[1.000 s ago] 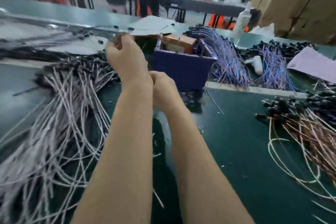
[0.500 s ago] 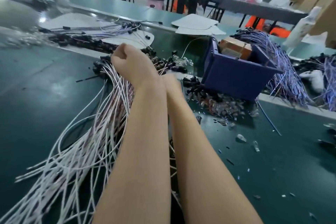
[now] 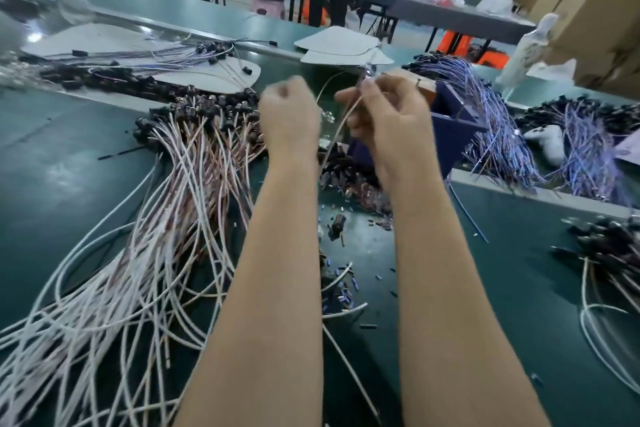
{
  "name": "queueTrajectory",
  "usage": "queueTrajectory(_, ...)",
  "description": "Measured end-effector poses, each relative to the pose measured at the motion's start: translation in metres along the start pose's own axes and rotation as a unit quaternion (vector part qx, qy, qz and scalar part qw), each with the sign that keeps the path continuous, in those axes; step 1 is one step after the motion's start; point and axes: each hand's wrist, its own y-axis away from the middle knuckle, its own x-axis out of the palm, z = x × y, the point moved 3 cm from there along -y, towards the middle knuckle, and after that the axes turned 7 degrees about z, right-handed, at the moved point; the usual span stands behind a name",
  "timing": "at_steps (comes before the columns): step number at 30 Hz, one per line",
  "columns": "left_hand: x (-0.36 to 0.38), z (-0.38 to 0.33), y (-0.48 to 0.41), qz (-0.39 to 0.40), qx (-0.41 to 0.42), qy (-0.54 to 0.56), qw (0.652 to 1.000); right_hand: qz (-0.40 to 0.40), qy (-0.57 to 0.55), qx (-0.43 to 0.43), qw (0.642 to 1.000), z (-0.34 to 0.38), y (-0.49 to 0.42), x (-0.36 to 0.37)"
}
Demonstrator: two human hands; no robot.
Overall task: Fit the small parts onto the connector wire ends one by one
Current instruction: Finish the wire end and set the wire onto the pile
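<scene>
Both hands are raised above the green worktop (image 3: 519, 288), clear of the clutter, so that one wire (image 3: 341, 125) can be handled apart from the rest. The wire is gripped by the right hand (image 3: 391, 121), whose fingers (image 3: 360, 118) are curled round it just below its upper tip. The rest of it hangs down between the forearms toward the worktop. Held this way, the wire end (image 3: 368, 74) is pointed upward and steadied close to the grip, which is judged to keep it from bending when a part is pushed on. Something small and glinting is seen at that tip, but through the blur it cannot be told whether a part is seated there.

The left hand (image 3: 289, 114) is held just beside the right, its fingers drawn into a fist. Only the back of the hand is shown, so it cannot be told whether a part is pinched inside or whether the wire is touched.

The loose small parts (image 3: 343, 284) are scattered on the worktop below the hands, within easy reach for the next pick. The large bundle (image 3: 156, 236) of pale wires is fanned out on the left with its dark connectors (image 3: 207, 111) at the far end, seemingly as stock to be drawn from one at a time. A blue bin (image 3: 453, 128) is placed behind the right hand, with violet wires (image 3: 495, 135) draped beside it.
</scene>
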Motion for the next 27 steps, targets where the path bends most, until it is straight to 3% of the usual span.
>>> queueTrajectory(3, 0.05, -0.003, 0.024, 0.231, -0.006, -0.089, 0.969, -0.111, -0.013, -0.083, 0.99, 0.019, 0.004, -0.043)
queueTrajectory(6, 0.085, -0.003, 0.046, 0.348, 0.043, -0.126, 0.928, -0.253, -0.016, -0.101, 0.962, 0.028, 0.016, -0.089)
queueTrajectory(8, 0.101, 0.001, 0.054, 0.36, 0.101, -0.156, 0.914, -0.286, -0.054, -0.113, 0.95, 0.031, 0.023, -0.11)
queueTrajectory(11, 0.113, 0.01, 0.057, 0.341, 0.14, -0.177, 0.913, -0.259, -0.06, -0.055, 0.962, 0.026, 0.028, -0.127)
queueTrajectory(16, 0.111, 0.027, 0.05, 0.34, 0.11, -0.18, 0.916, -0.152, -0.125, 0.057, 0.979, 0.005, 0.024, -0.129)
queueTrajectory(23, 0.098, 0.046, 0.037, 0.328, 0.065, -0.262, 0.905, -0.167, -0.104, 0.069, 0.978, -0.013, 0.021, -0.131)
queueTrajectory(27, 0.102, 0.049, 0.038, 0.334, 0.065, -0.26, 0.904, -0.128, -0.008, 0.109, 0.986, -0.022, 0.022, -0.129)
